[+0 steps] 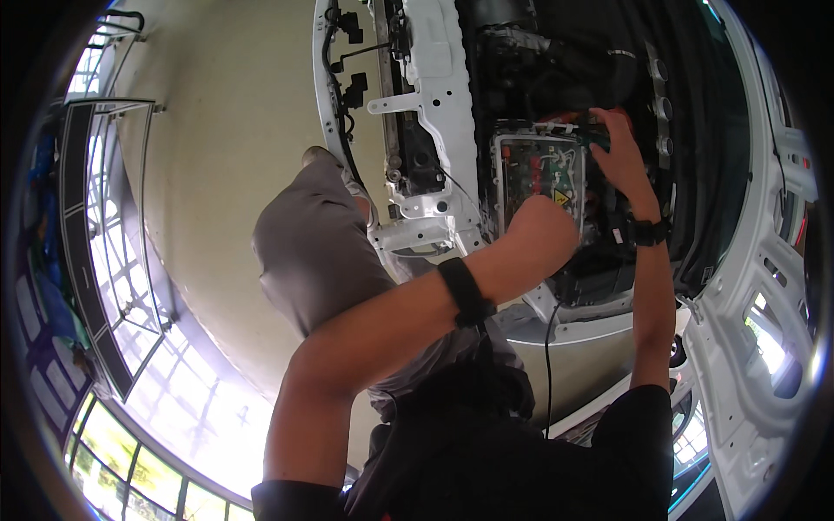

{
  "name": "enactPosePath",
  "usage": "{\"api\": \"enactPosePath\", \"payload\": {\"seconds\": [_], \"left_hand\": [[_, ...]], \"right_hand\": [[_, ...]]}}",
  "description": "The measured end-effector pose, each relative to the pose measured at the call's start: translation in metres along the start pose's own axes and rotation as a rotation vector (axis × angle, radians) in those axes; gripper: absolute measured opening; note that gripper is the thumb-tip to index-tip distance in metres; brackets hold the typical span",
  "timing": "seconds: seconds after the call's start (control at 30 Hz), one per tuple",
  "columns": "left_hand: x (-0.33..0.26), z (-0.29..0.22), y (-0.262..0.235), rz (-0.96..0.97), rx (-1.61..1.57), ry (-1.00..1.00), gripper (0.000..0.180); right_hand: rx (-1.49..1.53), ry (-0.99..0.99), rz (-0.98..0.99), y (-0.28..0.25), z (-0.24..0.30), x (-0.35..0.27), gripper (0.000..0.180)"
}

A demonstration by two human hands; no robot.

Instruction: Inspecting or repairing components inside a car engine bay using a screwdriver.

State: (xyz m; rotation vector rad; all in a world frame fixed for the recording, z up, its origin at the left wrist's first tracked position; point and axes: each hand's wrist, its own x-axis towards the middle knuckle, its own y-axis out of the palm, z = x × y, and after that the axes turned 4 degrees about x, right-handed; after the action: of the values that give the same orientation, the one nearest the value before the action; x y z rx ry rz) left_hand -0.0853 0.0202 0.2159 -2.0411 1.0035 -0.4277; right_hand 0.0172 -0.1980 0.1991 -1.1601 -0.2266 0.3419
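Leaning over the open engine bay [539, 52] of a white car body [434, 104], we have both hands at an opened electronics box [537, 169] that sits near the picture's centre, slightly toward one o'clock. Our left hand [546, 224] rests at the box's six o'clock edge, knuckles toward us and curled; what it pinches, if anything, we cannot tell, since the fingers are hidden behind the hand. Our right hand [618, 148] lies at the box's three o'clock side, fingers bent and reaching to its upper corner among red and green parts, too small to name. The box's long axis runs roughly twelve to six, with green boards and a yellow warning label inside. We judge the left hand nearer the inside of the box. Each wrist wears a black band [466, 291]. A black cable [547, 347] drops from the box toward six o'clock. White brackets [408, 104] and black hoses crowd the nine o'clock side; dark ducting hems in twelve o'clock. Our grey trouser leg [313, 243] shows at nine o'clock above the pale floor [226, 130].
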Motion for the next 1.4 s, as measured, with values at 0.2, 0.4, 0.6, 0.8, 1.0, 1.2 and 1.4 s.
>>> {"api": "enactPosePath", "payload": {"seconds": [0.2,0.4,0.6,0.8,1.0,1.2,1.4], "left_hand": [[0.000,-0.003,-0.005,-0.048,-0.018,0.017,0.006],[-0.007,-0.002,-0.005,-0.062,0.003,-0.007,0.005],[-0.009,0.000,-0.007,-0.025,0.025,0.003,0.006],[-0.005,-0.003,-0.005,0.005,-0.009,0.009,0.007],[-0.008,-0.005,-0.001,-0.015,0.000,0.029,0.008],[-0.010,-0.005,0.000,-0.023,-0.020,0.017,0.007],[-0.008,-0.006,0.000,-0.015,-0.019,0.018,0.007]], "right_hand": [[-0.212,0.132,0.060,0.006,0.002,-0.002,0.032],[-0.317,0.257,0.109,0.003,-0.002,0.003,0.034],[-0.081,0.050,-0.022,0.000,-0.006,-0.003,0.043],[-0.059,0.030,0.033,0.007,-0.012,-0.011,0.043],[-0.112,0.263,-0.004,0.007,0.005,0.004,0.044],[-0.092,0.085,-0.117,0.009,0.021,-0.001,0.055],[-0.204,0.129,-0.101,0.016,0.028,0.002,0.050]]}}
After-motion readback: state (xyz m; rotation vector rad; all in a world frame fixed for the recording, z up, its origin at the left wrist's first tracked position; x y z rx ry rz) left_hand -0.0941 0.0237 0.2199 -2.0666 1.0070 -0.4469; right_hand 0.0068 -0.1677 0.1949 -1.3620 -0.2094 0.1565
